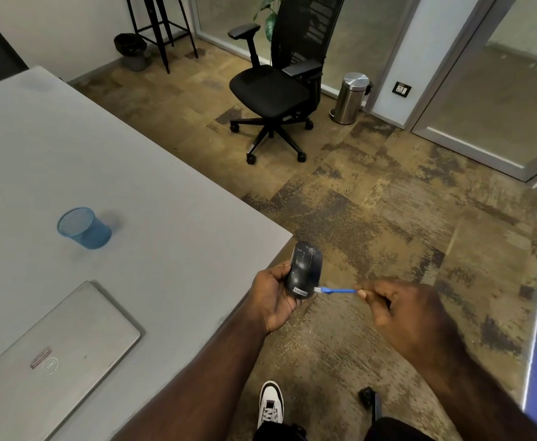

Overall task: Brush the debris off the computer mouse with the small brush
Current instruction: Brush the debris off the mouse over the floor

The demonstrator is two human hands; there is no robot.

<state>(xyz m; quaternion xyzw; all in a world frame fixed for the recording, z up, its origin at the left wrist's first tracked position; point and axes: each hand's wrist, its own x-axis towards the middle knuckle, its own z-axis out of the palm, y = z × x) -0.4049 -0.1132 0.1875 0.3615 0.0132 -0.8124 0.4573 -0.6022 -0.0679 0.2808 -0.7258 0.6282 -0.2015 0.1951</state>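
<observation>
Head view: left grip (pixel 273 297) wraps black mouse (pixel 305 270), held in air just off bench (pixel 165 218) corner, above carpet. Mouse long axis runs away from person, nose up and far, logo end near. Right grip (pixel 397 310) pinches blue brush (pixel 338 290) by handle end. Brush lies level, pointing left; bristle tip touches mouse's near end beside logo. On bench, left of grips: laptop (pixel 53 354), blue mesh cup (pixel 84 227).
</observation>
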